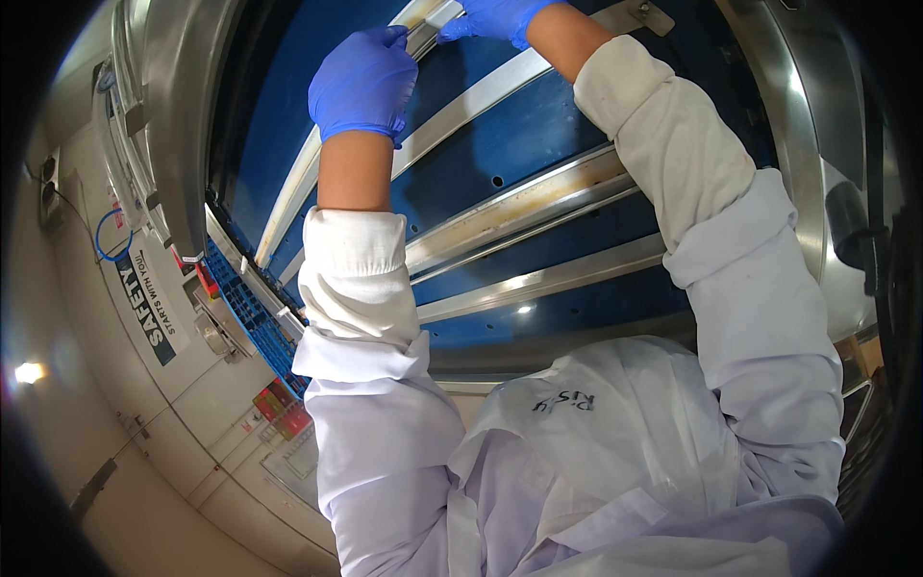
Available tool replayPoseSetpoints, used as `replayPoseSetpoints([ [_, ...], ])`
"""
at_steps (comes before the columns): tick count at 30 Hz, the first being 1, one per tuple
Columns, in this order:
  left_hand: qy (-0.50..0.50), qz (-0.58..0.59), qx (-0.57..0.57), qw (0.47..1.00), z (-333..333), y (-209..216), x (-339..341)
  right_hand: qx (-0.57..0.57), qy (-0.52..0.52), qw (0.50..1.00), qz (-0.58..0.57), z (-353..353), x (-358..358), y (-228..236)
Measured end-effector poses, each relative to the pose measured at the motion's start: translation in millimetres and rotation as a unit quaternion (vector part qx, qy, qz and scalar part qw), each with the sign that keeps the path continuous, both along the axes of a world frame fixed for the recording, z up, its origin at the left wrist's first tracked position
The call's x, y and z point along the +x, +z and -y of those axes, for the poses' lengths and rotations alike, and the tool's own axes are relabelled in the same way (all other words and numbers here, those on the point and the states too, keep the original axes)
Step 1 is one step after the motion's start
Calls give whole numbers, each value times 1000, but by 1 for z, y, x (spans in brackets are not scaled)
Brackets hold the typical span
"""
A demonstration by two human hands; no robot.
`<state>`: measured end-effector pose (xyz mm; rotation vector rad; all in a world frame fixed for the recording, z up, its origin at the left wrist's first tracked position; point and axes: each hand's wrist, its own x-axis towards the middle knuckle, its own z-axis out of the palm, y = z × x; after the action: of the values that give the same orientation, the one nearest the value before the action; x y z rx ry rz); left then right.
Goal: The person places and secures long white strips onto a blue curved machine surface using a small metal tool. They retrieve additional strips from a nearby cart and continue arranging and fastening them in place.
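My left hand, in a blue glove, is closed over a long metal rail that runs up across a blue panel. Its thumb points toward the right along the rail, and the other fingers are mostly hidden behind the hand. At the top edge of the view my right hand, gloved in blue too, is partly cut off. Its visible fingertips press against the upper part of the same rail, close to the left hand. Both forearms are raised in white sleeves with bunched cuffs.
More metal rails, some with brownish stains, cross the blue panel below my hands. Curved steel housing stands at the right and a steel frame at the left. A blue plastic grid and a wall sign show farther left.
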<state>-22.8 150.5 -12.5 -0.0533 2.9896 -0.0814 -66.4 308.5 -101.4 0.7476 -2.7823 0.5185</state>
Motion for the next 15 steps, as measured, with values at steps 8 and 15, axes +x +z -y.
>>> replayPoseSetpoints([
  [8, 4, 30, 108, 994, 20, 2, -3, -28, 8, 1000, 11, 3, 1, 2],
  [15, -5, 1, -55, 998, -22, 2, -3, 2, -16, 1000, 15, 2, -3, -4],
])
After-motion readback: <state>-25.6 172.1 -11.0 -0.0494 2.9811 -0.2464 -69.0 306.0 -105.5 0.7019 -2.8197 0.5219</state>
